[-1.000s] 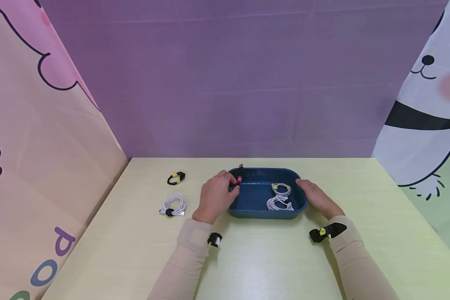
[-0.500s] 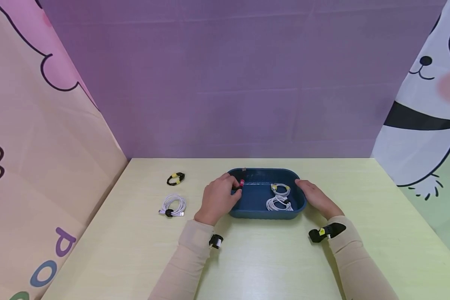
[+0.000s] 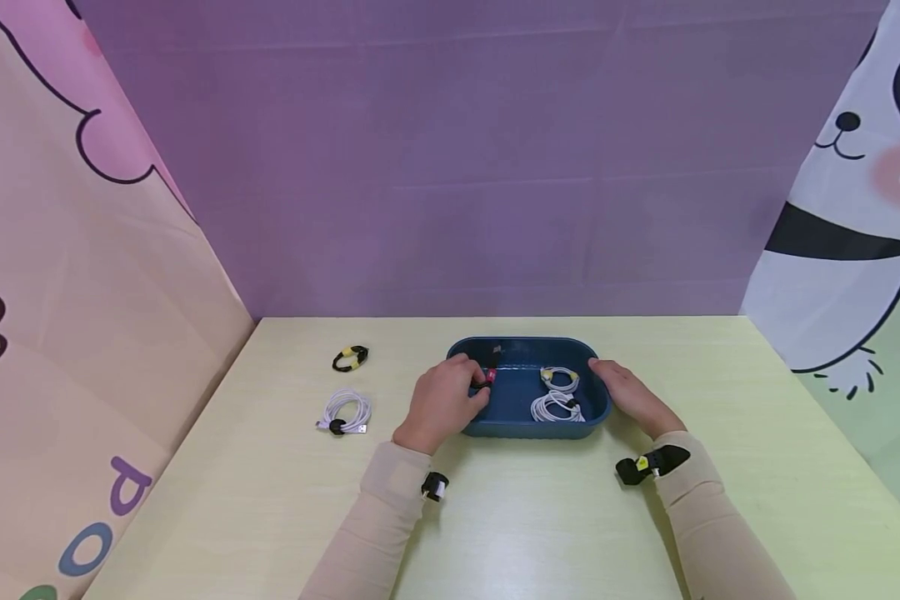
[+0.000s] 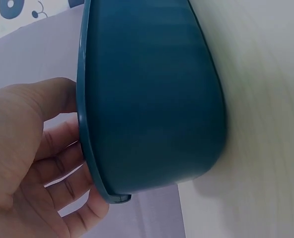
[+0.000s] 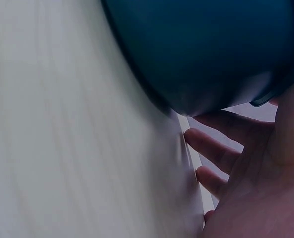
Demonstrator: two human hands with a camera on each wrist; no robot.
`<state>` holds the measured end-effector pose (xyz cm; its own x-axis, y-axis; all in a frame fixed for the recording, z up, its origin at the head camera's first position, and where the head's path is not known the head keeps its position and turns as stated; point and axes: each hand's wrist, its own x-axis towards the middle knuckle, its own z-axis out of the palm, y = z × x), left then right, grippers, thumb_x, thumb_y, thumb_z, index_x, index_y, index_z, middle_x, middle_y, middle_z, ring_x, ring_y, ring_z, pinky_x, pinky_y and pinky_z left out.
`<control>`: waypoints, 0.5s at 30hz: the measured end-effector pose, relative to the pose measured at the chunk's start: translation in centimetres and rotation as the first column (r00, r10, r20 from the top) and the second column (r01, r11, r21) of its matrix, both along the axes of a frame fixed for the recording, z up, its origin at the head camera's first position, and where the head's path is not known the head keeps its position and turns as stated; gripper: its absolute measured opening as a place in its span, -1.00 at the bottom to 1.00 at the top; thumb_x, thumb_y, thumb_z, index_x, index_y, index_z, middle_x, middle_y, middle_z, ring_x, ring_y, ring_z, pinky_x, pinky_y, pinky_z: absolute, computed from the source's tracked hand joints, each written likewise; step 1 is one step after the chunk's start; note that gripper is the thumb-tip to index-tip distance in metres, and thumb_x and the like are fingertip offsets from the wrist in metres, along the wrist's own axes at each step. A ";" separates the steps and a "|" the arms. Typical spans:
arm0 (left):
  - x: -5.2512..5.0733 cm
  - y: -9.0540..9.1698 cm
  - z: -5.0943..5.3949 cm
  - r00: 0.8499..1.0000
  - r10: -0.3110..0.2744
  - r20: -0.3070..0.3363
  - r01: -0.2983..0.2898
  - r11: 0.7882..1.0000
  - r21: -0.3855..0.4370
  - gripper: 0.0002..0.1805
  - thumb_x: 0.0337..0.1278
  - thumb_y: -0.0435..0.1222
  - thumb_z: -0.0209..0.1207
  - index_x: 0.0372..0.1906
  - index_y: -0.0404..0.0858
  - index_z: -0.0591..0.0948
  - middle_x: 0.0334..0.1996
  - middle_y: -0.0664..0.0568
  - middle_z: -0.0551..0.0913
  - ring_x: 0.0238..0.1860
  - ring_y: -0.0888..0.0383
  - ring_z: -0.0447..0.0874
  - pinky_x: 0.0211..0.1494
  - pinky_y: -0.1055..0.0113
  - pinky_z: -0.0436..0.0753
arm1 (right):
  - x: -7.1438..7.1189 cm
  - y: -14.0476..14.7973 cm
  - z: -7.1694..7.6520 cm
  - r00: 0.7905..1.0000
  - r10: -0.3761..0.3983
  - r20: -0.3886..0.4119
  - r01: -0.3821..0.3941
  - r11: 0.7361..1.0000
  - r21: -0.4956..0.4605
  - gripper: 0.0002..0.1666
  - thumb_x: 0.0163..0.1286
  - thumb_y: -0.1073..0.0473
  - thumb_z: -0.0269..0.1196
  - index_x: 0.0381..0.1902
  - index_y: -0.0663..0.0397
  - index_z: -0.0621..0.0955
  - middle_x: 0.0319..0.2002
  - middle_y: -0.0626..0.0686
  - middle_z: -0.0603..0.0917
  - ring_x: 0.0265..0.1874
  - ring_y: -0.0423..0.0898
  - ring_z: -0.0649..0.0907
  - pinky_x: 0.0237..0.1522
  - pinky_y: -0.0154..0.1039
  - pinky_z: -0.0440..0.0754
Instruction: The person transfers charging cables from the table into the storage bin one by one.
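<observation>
In the head view a blue plastic tray (image 3: 536,428) stands on the table. My left hand (image 3: 442,402) reaches over its left end and pinches a black cable with a red tie (image 3: 492,375); part of the cable is hidden by the fingers. In the left wrist view the tray wall (image 4: 152,99) hides the left fingertips. My right hand (image 3: 633,398) rests at the tray's right end, its thumb at the rim and its fingers spread along the outer wall (image 5: 201,54). Inside the tray lie a white cable with yellow ties (image 3: 560,379) and a white coiled cable (image 3: 557,408).
Left of the tray, a black cable with yellow ties (image 3: 350,358) lies behind a white coiled cable with a black tie (image 3: 346,413). The pale table (image 3: 525,525) meets a purple backdrop (image 3: 495,167) at the far edge, with printed cloth on both sides.
My left hand has moved slightly right and lower, bringing the black cable from the tray's left rim to inside it. My right hand stays at the right end.
</observation>
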<state>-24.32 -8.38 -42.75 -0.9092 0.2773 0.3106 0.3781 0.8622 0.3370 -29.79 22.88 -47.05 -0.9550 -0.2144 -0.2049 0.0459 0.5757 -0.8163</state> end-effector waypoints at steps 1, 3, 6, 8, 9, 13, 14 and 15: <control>0.0 0.0 -0.1 1.000 -0.003 -0.002 0.003 1.000 -0.002 -0.86 0.24 -0.17 0.38 -0.26 -0.15 0.73 -0.26 0.07 0.68 -0.43 0.22 0.53 -0.33 0.32 0.58 | 0.0 0.0 0.0 1.000 -0.001 -0.002 0.001 1.000 -0.003 0.00 0.62 -0.40 -0.32 0.59 0.33 0.10 0.60 0.36 0.07 0.62 0.35 -0.01 0.56 0.34 -0.07; -0.1 0.0 -0.2 1.000 -0.008 -0.003 0.008 1.000 -0.005 -0.86 0.24 -0.16 0.38 -0.26 -0.15 0.74 -0.26 0.06 0.69 -0.42 0.22 0.52 -0.31 0.32 0.59 | 0.0 0.1 -0.1 1.000 -0.002 -0.005 0.002 1.000 -0.009 -0.01 0.63 -0.40 -0.31 0.58 0.33 0.11 0.60 0.36 0.09 0.62 0.34 0.00 0.57 0.33 -0.07; -0.1 0.0 -0.2 1.000 -0.016 0.000 0.016 1.000 -0.003 -0.86 0.25 -0.17 0.38 -0.25 -0.15 0.74 -0.25 0.04 0.70 -0.41 0.22 0.52 -0.30 0.32 0.59 | -0.1 0.1 -0.1 1.000 -0.001 -0.013 0.001 1.000 -0.014 -0.03 0.64 -0.37 -0.31 0.57 0.35 0.13 0.59 0.37 0.10 0.61 0.34 0.01 0.57 0.33 -0.07; -0.1 0.1 -0.2 1.000 -0.018 -0.001 0.018 1.000 -0.004 -0.86 0.24 -0.17 0.38 -0.25 -0.16 0.74 -0.25 0.04 0.70 -0.41 0.22 0.53 -0.30 0.32 0.60 | -0.1 0.1 -0.1 1.000 -0.002 -0.012 0.002 1.000 -0.015 -0.03 0.64 -0.37 -0.31 0.57 0.35 0.13 0.59 0.37 0.10 0.61 0.34 0.01 0.57 0.33 -0.07; -0.1 0.1 -0.2 1.000 -0.019 -0.002 0.019 1.000 -0.004 -0.86 0.24 -0.17 0.38 -0.25 -0.16 0.74 -0.26 0.04 0.70 -0.41 0.21 0.54 -0.29 0.31 0.60 | 0.0 0.1 0.0 1.000 -0.001 -0.012 0.001 1.000 -0.013 -0.03 0.64 -0.37 -0.31 0.57 0.35 0.13 0.59 0.37 0.10 0.61 0.35 0.01 0.57 0.33 -0.07; -0.1 0.1 -0.3 1.000 -0.020 -0.008 0.020 1.000 -0.010 -0.86 0.23 -0.18 0.40 -0.26 -0.16 0.74 -0.29 0.07 0.68 -0.39 0.19 0.56 -0.25 0.28 0.63 | 0.0 0.0 0.0 1.000 -0.005 -0.001 0.005 1.000 -0.010 -0.02 0.63 -0.39 -0.31 0.58 0.33 0.11 0.60 0.36 0.09 0.61 0.34 0.00 0.56 0.34 -0.07; -0.1 0.1 -0.2 1.000 -0.020 -0.008 0.020 1.000 -0.011 -0.86 0.22 -0.18 0.40 -0.27 -0.16 0.74 -0.29 0.07 0.68 -0.39 0.19 0.56 -0.24 0.27 0.63 | 0.0 -0.1 0.1 1.000 -0.004 0.004 0.004 1.000 -0.005 -0.01 0.62 -0.40 -0.31 0.59 0.33 0.10 0.60 0.36 0.07 0.61 0.35 0.00 0.56 0.35 -0.08; -0.1 0.1 -0.2 1.000 -0.019 -0.007 0.019 1.000 -0.013 -0.86 0.22 -0.18 0.40 -0.27 -0.16 0.74 -0.29 0.07 0.68 -0.39 0.19 0.57 -0.23 0.27 0.64 | 0.0 -0.1 0.1 1.000 -0.004 0.008 0.004 1.000 -0.002 0.00 0.62 -0.41 -0.32 0.59 0.33 0.09 0.60 0.36 0.06 0.61 0.35 -0.01 0.56 0.36 -0.08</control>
<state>-24.46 -8.26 -42.99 -0.9013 0.2988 0.3136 0.3973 0.8589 0.3233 -29.79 22.79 -46.99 -0.9541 -0.2107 -0.2126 0.0553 0.5739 -0.8170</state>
